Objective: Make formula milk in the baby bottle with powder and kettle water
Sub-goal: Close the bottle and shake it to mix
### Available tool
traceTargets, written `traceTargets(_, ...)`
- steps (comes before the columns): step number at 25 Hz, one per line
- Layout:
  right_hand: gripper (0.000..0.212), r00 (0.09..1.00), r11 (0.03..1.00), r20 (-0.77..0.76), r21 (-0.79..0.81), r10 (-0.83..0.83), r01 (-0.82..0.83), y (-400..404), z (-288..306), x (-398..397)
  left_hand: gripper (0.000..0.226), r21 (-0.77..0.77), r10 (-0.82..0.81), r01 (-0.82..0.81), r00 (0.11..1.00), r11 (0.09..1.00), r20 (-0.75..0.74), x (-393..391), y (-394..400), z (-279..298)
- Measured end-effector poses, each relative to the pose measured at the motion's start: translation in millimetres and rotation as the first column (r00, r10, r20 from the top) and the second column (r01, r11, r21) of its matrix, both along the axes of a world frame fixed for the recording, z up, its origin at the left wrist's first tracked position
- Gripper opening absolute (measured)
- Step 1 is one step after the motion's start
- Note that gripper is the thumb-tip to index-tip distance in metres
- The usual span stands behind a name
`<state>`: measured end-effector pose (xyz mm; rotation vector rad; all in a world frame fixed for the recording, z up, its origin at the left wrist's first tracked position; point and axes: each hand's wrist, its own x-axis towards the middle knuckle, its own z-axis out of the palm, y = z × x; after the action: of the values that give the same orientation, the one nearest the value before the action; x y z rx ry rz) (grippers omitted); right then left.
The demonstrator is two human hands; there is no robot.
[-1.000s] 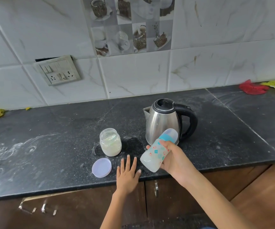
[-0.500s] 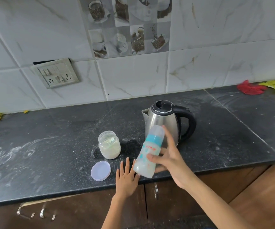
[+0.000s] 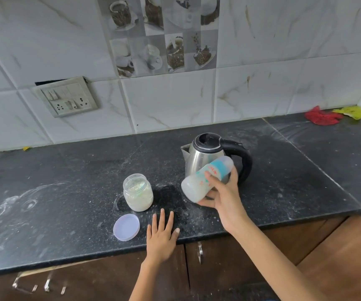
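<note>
Milky liquid fills the tilted bottle (image 3: 206,181) gripped by the right hand (image 3: 223,196) before the kettle (image 3: 205,157); the left hand (image 3: 161,236) lies open, flat at the bench's (image 3: 66,213) front edge.

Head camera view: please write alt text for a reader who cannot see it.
The right hand holds a capped baby bottle of milky liquid tilted over a dark counter, before a steel kettle. The left hand lies flat near an open powder jar and its lid.

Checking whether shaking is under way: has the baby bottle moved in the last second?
Yes. The baby bottle, in the right hand, has swung from near upright to tilted, cap toward the kettle handle.
</note>
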<state>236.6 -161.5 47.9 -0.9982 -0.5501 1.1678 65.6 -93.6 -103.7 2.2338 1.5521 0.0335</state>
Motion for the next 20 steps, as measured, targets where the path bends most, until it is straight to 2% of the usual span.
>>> traceTargets(3, 0.089, 0.949, 0.97, 0.205, -0.094, 0.241, -0.226, -14, -4, -18, 0.057, 0.004, 0.01, -0.01, 1.0, 1.0, 0.001, -1, -1, -1)
traceTargets(4, 0.087, 0.953, 0.974, 0.203, -0.075, 0.225, -0.214, -12, -5, -17, 0.058, 0.006, 0.011, -0.011, 1.0, 1.0, 0.002, -1, -1, -1)
traceTargets(6, 0.079, 0.998, 1.0, 0.066, -0.018, 0.014, -0.013, 2, -7, -6, 0.057, 0.008, 0.004, -0.004, 1.0, 1.0, 0.001, 0, 0, 0)
traceTargets(7, 0.077, 0.999, 0.999, 0.005, -0.017, -0.04, 0.04, 5, -4, -3, 0.057, 0.001, 0.003, -0.003, 1.0, 1.0, -0.002, 1, 0, 0)
traceTargets(8, 0.078, 1.0, 0.999, 0.012, -0.034, -0.016, 0.016, 3, -3, -4, 0.057, -0.005, 0.003, -0.003, 1.0, 1.0, -0.008, 1, -1, 1)
traceTargets(11, 0.08, 0.955, 0.975, 0.204, -0.089, 0.216, -0.202, -12, -8, -18, 0.058, 0.013, 0.013, -0.013, 1.0, 1.0, -0.013, 0, -1, 0)
traceTargets(12, 0.076, 0.961, 0.98, 0.192, -0.073, 0.197, -0.186, -10, -9, -16, 0.058, 0.022, 0.015, -0.015, 1.0, 1.0, -0.011, 0, -1, 0)
traceTargets(14, 0.066, 0.999, 0.999, 0.04, -0.038, 0.03, -0.029, 0, -10, -1, 0.058, 0.027, 0.007, -0.007, 1.0, 1.0, -0.014, 1, 1, 0)
traceTargets(15, 0.065, 1.0, 0.999, -0.012, -0.044, 0.004, -0.005, 1, -7, 2, 0.058, 0.017, 0.007, -0.007, 1.0, 1.0, -0.016, 2, 0, 0)
traceTargets(16, 0.068, 0.999, 0.997, 0.012, -0.062, 0.044, -0.043, 0, -7, 2, 0.058, 0.012, 0.007, -0.007, 1.0, 1.0, -0.02, 2, -1, -1)
traceTargets(18, 0.079, 0.968, 0.979, 0.172, -0.123, 0.182, -0.162, -7, -15, -3, 0.058, 0.018, 0.0, 0.001, 0.999, 1.0, -0.037, 0, -1, -1)
traceTargets(19, 0.08, 0.962, 0.979, 0.197, -0.117, 0.188, -0.167, -8, -15, -5, 0.058, 0.023, 0.002, -0.001, 0.999, 1.0, -0.036, 0, -1, -1)
traceTargets(20, 0.078, 0.978, 0.99, 0.167, -0.087, 0.126, -0.112, -6, -15, -3, 0.058, 0.027, 0.003, -0.002, 1.0, 1.0, -0.027, 0, 1, -2)
